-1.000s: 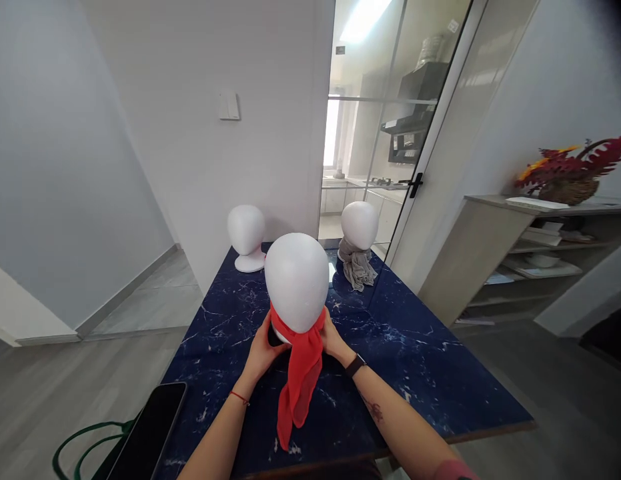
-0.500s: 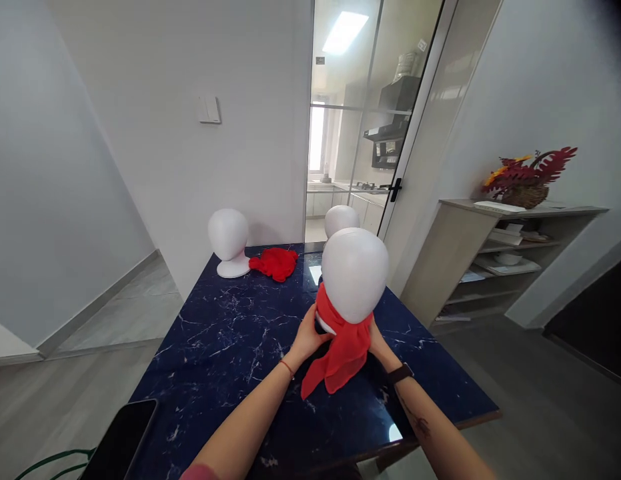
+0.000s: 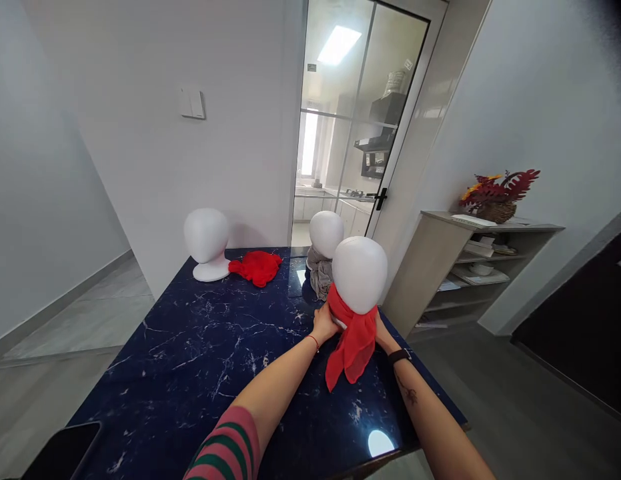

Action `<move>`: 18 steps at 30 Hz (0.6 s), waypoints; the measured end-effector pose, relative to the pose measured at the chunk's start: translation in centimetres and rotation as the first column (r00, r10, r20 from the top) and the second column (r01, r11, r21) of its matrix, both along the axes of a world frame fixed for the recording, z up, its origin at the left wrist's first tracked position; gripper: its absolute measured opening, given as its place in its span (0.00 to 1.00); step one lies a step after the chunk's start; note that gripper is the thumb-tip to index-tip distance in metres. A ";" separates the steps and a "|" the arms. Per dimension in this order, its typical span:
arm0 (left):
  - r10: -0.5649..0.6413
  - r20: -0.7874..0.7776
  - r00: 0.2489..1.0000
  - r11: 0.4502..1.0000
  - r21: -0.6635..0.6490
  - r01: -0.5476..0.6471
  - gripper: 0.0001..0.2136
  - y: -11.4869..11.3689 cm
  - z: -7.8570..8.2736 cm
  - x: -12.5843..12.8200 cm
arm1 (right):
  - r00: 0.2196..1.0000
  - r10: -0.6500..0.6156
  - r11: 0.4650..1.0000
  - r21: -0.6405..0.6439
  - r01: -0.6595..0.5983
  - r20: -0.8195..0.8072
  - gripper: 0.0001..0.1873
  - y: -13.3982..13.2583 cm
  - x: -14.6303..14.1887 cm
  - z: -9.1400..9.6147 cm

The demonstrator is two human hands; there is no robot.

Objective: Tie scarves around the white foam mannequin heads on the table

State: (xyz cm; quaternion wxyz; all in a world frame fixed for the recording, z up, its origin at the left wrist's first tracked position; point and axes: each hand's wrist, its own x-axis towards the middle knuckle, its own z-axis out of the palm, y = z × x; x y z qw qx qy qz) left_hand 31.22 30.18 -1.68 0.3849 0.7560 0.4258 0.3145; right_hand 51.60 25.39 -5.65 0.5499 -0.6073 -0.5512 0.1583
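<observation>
A white foam mannequin head [image 3: 360,273] stands at the right of the table, a thin red scarf [image 3: 357,343] tied round its neck with the ends hanging down in front. My left hand [image 3: 324,325] is closed on the left side of its base, below the scarf. On the other side, my right hand [image 3: 383,332] holds the base too, its fingers mostly hidden behind the scarf. Just behind is a second white mannequin head [image 3: 326,235] with a grey-brown scarf [image 3: 320,273] round its neck.
A third, bare mannequin head [image 3: 207,237] stands at the far left of the dark blue marbled table [image 3: 205,373]. Beside it lies a crumpled red cloth [image 3: 257,267]. A phone [image 3: 65,453] rests at the near left corner. A shelf unit [image 3: 440,253] stands beyond the table's right side.
Both my hands have moved the scarfed head farther back, towards the second head. My view has shifted, and the second head's grey-brown scarf now shows.
</observation>
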 end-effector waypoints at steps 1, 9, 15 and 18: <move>0.013 0.003 1.000 1.000 -0.008 -0.013 0.44 0.2 0.0 0.2 | 1.000 -0.001 1.000 -0.002 0.001 0.002 0.50 0.3 0.2 0.0; 0.082 0.129 0.988 0.997 -0.014 -0.081 0.40 -0.1 -0.2 0.8 | 0.999 -0.035 0.999 -0.001 0.035 -0.001 0.38 1.7 0.0 1.0; 0.001 0.202 0.979 0.995 -0.095 0.019 0.31 -3.3 -1.1 -4.7 | 0.959 -0.257 0.966 -0.059 0.252 -0.116 0.39 -2.3 0.0 0.8; -0.086 0.280 0.956 0.989 -0.089 0.115 0.23 -6.5 -1.6 -9.9 | 0.889 -0.432 0.902 -0.094 0.422 -0.152 0.37 -6.4 -2.1 0.1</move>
